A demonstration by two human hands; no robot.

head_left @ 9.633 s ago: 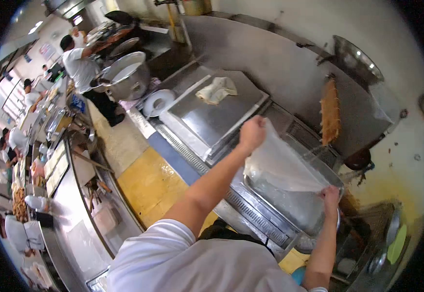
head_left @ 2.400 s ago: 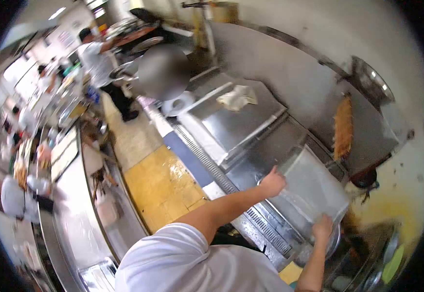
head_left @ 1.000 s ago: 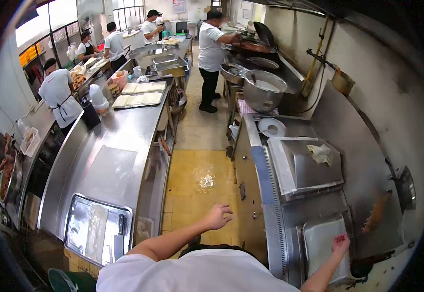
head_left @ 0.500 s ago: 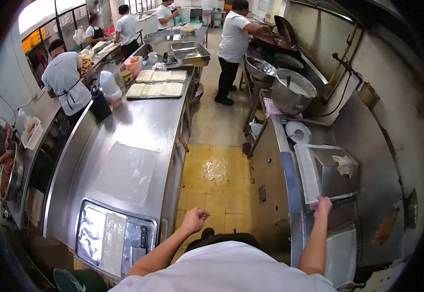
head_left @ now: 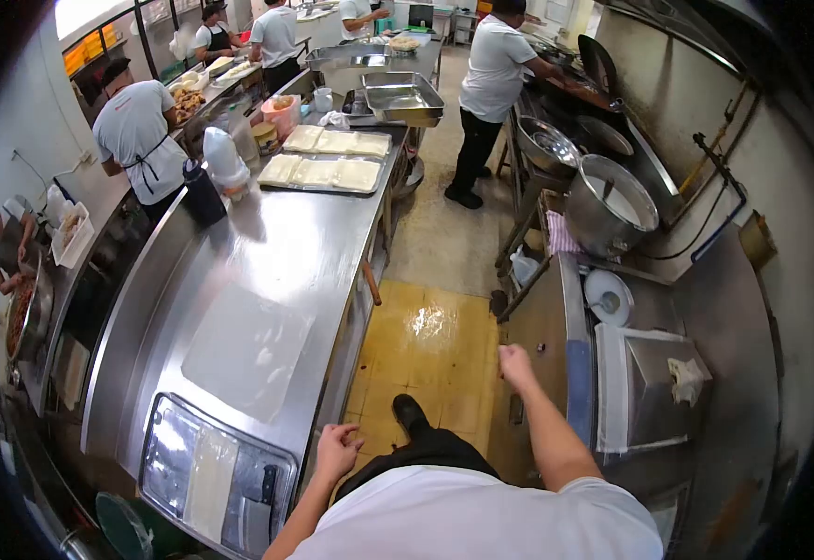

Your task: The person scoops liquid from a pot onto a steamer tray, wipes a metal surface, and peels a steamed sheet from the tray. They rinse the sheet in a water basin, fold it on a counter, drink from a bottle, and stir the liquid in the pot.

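Note:
My left hand [head_left: 338,451] hangs beside the front edge of the steel table, its fingers loosely bent and apart, with nothing in them. My right hand [head_left: 516,366] is curled closed over the aisle, and no object shows in it. Nearest my left hand is a metal tray [head_left: 160,467] on the table, bearing a pale folded strip of dough [head_left: 209,474] and a cleaver with a black handle [head_left: 269,483]. Beyond the tray a thin translucent sheet [head_left: 248,350] lies flat. On the right counter stands a metal box with sloping sides [head_left: 654,378], a crumpled cloth [head_left: 687,380] on top.
Trays of pale slabs [head_left: 318,175] sit farther along the table [head_left: 332,271]. A large pot [head_left: 612,205] stands on the right, past a round lid [head_left: 608,297]. One person [head_left: 496,79] works at the stove; several others work at the left. The yellow floor [head_left: 426,327] looks wet.
My right hand has left the metal box and swung forward and left over the aisle. My left hand has drawn back toward the table. The view has turned left, and a shoe now shows ahead.

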